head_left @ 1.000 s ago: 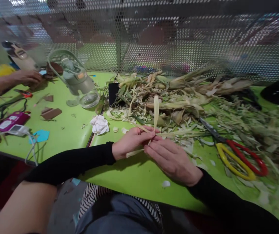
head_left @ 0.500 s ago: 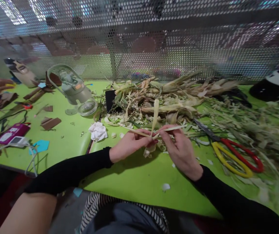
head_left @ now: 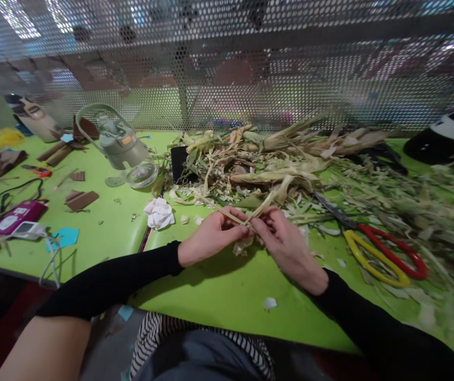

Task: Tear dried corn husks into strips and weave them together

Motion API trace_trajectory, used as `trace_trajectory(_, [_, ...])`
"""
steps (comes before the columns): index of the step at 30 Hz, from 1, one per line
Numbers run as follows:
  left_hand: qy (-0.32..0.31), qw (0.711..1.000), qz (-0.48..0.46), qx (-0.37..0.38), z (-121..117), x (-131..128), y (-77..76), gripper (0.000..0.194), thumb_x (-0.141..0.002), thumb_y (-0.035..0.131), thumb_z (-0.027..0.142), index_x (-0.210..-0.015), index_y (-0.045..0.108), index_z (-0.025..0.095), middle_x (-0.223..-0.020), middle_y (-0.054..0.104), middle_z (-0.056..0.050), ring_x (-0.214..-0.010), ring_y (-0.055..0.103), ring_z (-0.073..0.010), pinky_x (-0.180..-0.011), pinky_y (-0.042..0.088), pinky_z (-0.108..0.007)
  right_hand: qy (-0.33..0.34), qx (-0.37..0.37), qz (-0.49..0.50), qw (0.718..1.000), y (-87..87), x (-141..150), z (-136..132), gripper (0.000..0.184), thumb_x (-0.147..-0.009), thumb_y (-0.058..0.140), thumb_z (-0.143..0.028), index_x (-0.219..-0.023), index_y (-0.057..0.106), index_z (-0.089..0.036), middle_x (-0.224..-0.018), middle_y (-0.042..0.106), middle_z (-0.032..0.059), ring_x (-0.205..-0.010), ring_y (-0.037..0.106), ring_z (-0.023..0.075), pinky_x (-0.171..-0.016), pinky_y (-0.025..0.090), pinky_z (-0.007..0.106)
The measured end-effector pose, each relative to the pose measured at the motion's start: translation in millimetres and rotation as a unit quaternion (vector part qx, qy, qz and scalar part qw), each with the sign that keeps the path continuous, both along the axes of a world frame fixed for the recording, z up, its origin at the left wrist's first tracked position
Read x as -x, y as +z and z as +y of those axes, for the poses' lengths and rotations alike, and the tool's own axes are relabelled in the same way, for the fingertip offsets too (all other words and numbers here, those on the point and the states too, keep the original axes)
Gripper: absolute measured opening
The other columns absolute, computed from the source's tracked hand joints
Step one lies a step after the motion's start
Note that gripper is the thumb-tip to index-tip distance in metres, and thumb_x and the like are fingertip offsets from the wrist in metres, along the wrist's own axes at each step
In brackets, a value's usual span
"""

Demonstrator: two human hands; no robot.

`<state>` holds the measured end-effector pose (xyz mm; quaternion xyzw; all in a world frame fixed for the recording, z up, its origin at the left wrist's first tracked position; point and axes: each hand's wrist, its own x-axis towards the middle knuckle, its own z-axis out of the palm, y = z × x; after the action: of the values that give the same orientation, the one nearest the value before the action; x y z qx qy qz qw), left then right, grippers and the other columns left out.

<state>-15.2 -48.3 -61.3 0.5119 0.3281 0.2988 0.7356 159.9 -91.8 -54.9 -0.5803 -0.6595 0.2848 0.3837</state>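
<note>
My left hand and my right hand meet over the green table, both pinched on pale corn husk strips. One strip bends up and to the right from between my fingers. A frayed bit of husk hangs below my fingertips. Just behind my hands lies a big heap of corn husks and leaves.
Scissors with red and yellow handles lie to the right. A crumpled white tissue sits to the left, with a clear water bottle behind it. Cardboard scraps, a pink device and cables lie far left. A perforated metal screen closes the back.
My right hand has drawn in closer to my left hand. The upright husk strip has bent over to the right. The other person's hand at far left has gone out of view.
</note>
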Motion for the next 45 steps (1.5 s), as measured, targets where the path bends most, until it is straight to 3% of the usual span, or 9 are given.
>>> trace_trajectory(6, [0.059, 0.994, 0.068, -0.069, 16, 8, 7.4, 0.010, -0.091, 0.061, 0.015, -0.097, 0.054, 0.015, -0.073, 0.065, 0.003, -0.065, 0.058, -0.0078, -0.067, 0.045, -0.023, 0.062, -0.148, -0.168, 0.973, 1.2, -5, 0, 0.023, -0.100, 0.055, -0.038, -0.090, 0.067, -0.021, -0.077, 0.072, 0.0047, -0.062, 0.063, 0.0181, -0.056, 0.047, 0.030])
trace_trajectory(9, [0.016, 0.979, 0.137, -0.151, 19, 12, 4.3, 0.009, -0.090, 0.062, 0.019, -0.097, 0.058, 0.014, -0.075, 0.063, 0.002, -0.065, 0.056, -0.0094, -0.066, 0.044, -0.025, 0.073, -0.220, -0.183, 0.955, -0.7, -5, -1, 0.019, -0.099, 0.057, -0.033, -0.090, 0.070, -0.022, -0.079, 0.073, 0.0061, -0.069, 0.067, 0.0203, -0.063, 0.051, 0.032])
trace_trajectory(13, [-0.059, 0.945, 0.190, -0.262, 9, 13, -3.0, 0.012, -0.088, 0.066, 0.026, -0.090, 0.063, 0.015, -0.075, 0.062, 0.001, -0.065, 0.051, -0.0102, -0.064, 0.042, -0.025, 0.043, -0.179, -0.158, 0.970, -0.8, -4, -2, 0.018, -0.098, 0.058, -0.034, -0.089, 0.070, -0.023, -0.080, 0.074, 0.0055, -0.069, 0.069, 0.0202, -0.063, 0.053, 0.033])
trace_trajectory(18, [-0.034, 0.984, 0.063, -0.163, 6, 11, -5.3, 0.023, -0.091, 0.067, 0.037, -0.091, 0.062, 0.014, -0.078, 0.066, -0.001, -0.068, 0.058, -0.0098, -0.067, 0.047, -0.025, 0.027, -0.125, -0.091, 0.988, -2.0, -3, -2, 0.022, -0.094, 0.065, -0.041, -0.104, 0.069, -0.022, -0.097, 0.077, 0.0080, -0.081, 0.073, 0.0227, -0.067, 0.058, 0.034])
trace_trajectory(21, [-0.013, 0.998, -0.007, -0.068, 10, 9, -4.8, 0.016, -0.092, 0.067, 0.028, -0.093, 0.060, 0.014, -0.079, 0.068, -0.002, -0.071, 0.064, -0.0093, -0.071, 0.050, -0.025, -0.010, -0.132, -0.048, 0.990, -3.9, -3, -1, 0.025, -0.092, 0.067, -0.043, -0.105, 0.065, -0.021, -0.098, 0.074, 0.0079, -0.082, 0.072, 0.0221, -0.069, 0.059, 0.035])
trace_trajectory(27, [-0.005, 0.999, -0.033, 0.015, 13, 8, -7.5, 0.012, -0.093, 0.066, 0.021, -0.096, 0.058, 0.013, -0.075, 0.066, 0.001, -0.068, 0.064, -0.0081, -0.072, 0.051, -0.025, 0.028, -0.158, -0.124, 0.979, -0.4, -5, -2, 0.013, -0.095, 0.063, -0.035, -0.090, 0.067, -0.023, -0.082, 0.074, 0.0046, -0.071, 0.069, 0.0212, -0.065, 0.055, 0.035])
trace_trajectory(33, [-0.073, 0.996, 0.016, -0.044, 10, 10, -12.7, 0.013, -0.094, 0.064, 0.023, -0.092, 0.058, 0.012, -0.076, 0.065, 0.000, -0.068, 0.061, -0.0093, -0.074, 0.049, -0.028, 0.110, -0.234, -0.156, 0.953, -4.2, -6, -2, 0.014, -0.096, 0.059, -0.021, -0.105, 0.069, -0.024, -0.098, 0.078, 0.0069, -0.086, 0.073, 0.0231, -0.076, 0.058, 0.038])
trace_trajectory(38, [-0.120, 0.986, 0.044, -0.103, 3, 10, -17.0, 0.025, -0.088, 0.071, 0.036, -0.092, 0.059, 0.014, -0.077, 0.065, -0.001, -0.069, 0.059, -0.0110, -0.071, 0.048, -0.028, 0.077, -0.220, -0.153, 0.960, -5.2, -7, -1, 0.020, -0.089, 0.057, -0.011, -0.102, 0.067, -0.023, -0.092, 0.075, 0.0052, -0.083, 0.071, 0.0210, -0.073, 0.056, 0.033])
trace_trajectory(45, [-0.092, 0.983, 0.084, -0.137, -1, 7, -22.1, 0.033, -0.083, 0.076, 0.043, -0.094, 0.064, 0.014, -0.082, 0.066, -0.002, -0.075, 0.059, -0.0129, -0.072, 0.048, -0.028, 0.040, -0.141, -0.135, 0.980, -9.5, -1, -1, 0.012, -0.090, 0.056, -0.016, -0.094, 0.066, -0.021, -0.087, 0.073, 0.0053, -0.075, 0.068, 0.0192, -0.064, 0.053, 0.030])
